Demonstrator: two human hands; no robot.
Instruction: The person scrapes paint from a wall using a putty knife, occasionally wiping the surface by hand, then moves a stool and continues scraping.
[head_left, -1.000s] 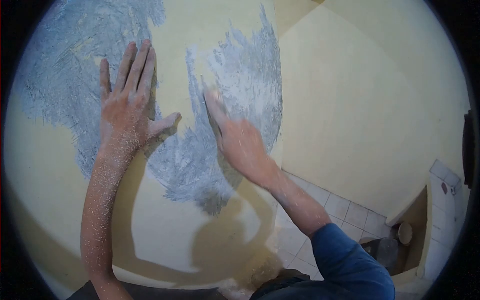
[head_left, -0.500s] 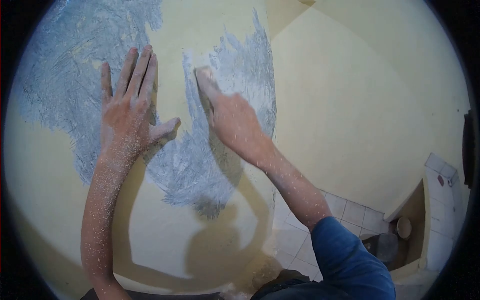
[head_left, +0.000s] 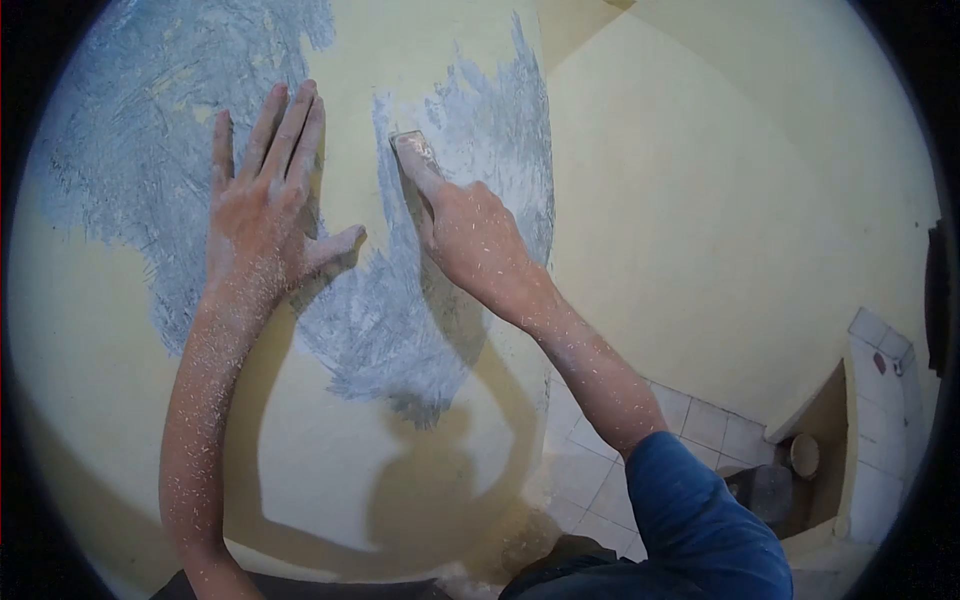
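Head view: our left hand (head_left: 262, 215) lies spread flat on the yellow wall (head_left: 700, 200), at 10 o'clock. Our right hand (head_left: 468, 235), fingers pressed together, pins a small flat scraper (head_left: 410, 140) against the wall at 12 o'clock, on the edge of a grey scraped patch (head_left: 390, 330).

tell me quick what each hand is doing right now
Left hand: open, palm flat on the wall, holding nothing.
Right hand: closed on a small flat tool, pressing it to the wall.

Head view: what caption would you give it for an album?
Left hand flat on a yellow wall, right hand pressing a small flat tool against a scraped grey patch.
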